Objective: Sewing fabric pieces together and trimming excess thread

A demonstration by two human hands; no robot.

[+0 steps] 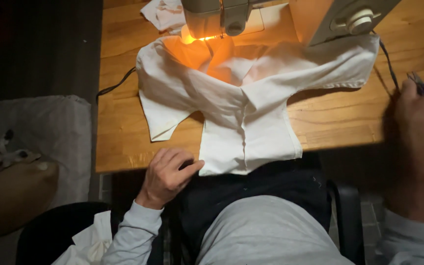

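A small white garment [244, 105] lies spread on the wooden table [123, 137], its upper part under the lit needle area of a sewing machine [231, 17]. My left hand [168, 175] rests with curled fingers at the table's front edge, touching the garment's lower left corner. My right hand [420, 115] is raised at the right edge of the table, blurred, and grips a small dark tool, possibly scissors [418, 82].
A dark cable [116, 86] runs off the table's left edge and another cord [388, 64] trails at the right. A white cloth scrap [163, 12] lies behind the machine. More white fabric [92, 240] sits on the chair. A dog [6, 172] lies at the left.
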